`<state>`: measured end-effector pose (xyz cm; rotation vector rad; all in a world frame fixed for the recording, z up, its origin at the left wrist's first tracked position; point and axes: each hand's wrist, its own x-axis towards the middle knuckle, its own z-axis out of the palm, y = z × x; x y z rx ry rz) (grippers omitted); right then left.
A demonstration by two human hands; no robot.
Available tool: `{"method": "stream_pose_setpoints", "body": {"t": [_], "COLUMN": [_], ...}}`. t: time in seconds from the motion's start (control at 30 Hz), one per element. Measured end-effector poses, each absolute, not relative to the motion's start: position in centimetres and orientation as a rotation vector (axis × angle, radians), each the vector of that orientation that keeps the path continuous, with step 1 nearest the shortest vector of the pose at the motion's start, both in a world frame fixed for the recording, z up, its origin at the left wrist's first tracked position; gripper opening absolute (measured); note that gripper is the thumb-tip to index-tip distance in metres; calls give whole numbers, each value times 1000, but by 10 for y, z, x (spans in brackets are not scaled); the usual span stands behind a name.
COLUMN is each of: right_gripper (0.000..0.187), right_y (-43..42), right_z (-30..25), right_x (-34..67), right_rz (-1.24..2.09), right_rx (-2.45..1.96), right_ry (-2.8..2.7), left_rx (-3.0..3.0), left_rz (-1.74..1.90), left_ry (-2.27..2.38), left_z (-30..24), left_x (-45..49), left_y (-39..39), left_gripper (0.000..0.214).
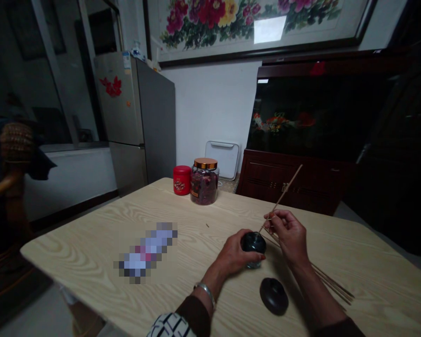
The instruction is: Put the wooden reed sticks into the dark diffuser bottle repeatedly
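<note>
My left hand (236, 255) is wrapped round a small dark round jar (253, 244) standing on the light wooden table (91, 243). My right hand (288, 232) pinches a thin incense stick (284, 193) whose lower end points into the jar's mouth while the upper end slants up to the right. The jar's dark round lid (274, 295) lies on the table close to me, between my forearms. Several more sticks (331, 283) lie flat under and behind my right forearm.
A glass jar with a copper lid (205, 181) and a small red tin (181, 180) stand at the table's far edge. A blurred flat object (146, 252) lies at centre left. A grey fridge (136, 121), a dark fish tank (319, 117) and a wooden chair (7, 187) surround the table.
</note>
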<state>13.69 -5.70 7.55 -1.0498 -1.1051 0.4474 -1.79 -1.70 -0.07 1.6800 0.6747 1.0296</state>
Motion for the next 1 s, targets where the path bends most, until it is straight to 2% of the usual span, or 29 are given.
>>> {"method": "stream_pose_setpoints", "body": {"t": [0.43,0.7,0.87,1.0], "right_gripper": [22,34,22,16], "right_y": [-56,-69,-90,-95], "right_z": [30,40,35,23], "right_x": [127,183,243,241], "right_rz": [353,182,66,64], "right_rx": [-1218,-1486,-1890,-2098], "right_ry": [-1176,-1162,-1258,-1429], "left_rx": [1683,1672,1658,1655], "left_rz": [1012,1010,1017,1017], "left_ry": [637,661,634,639], "left_z": [-1,-1,-2,0], "left_x": [-17,-18,-19,-19], "left_y": [-15,-17,-18,-18], "left_gripper": [66,64,64,65]}}
